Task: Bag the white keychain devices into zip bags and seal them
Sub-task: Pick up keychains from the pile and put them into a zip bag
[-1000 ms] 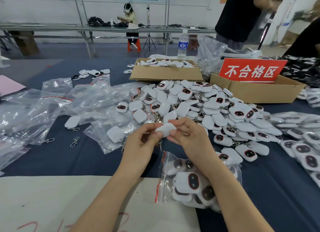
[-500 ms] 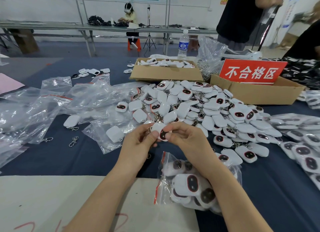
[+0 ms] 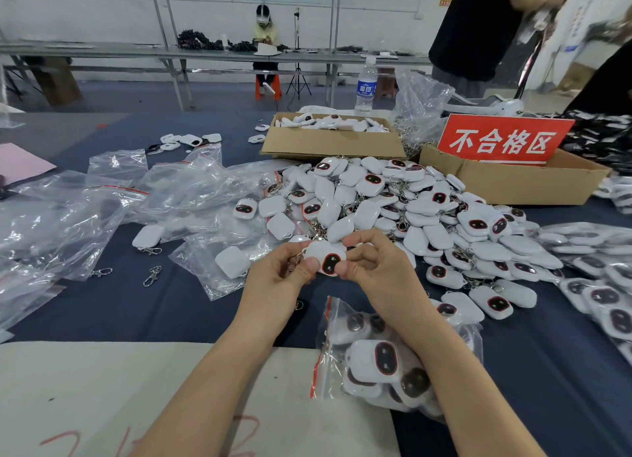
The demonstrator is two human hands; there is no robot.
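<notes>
Glossy white plastic keychain device (image 3: 325,256)

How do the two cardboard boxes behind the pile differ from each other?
The left box holds white devices; the inside of the right box is not visible. The right box carries a red sign; the left box has none. The left box looks shallower than the right box. Both are brown, open-topped cardboard.

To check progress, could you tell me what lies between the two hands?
In the head view, one white keychain device, dark face up, is pinched between the left hand and the right hand.
</notes>
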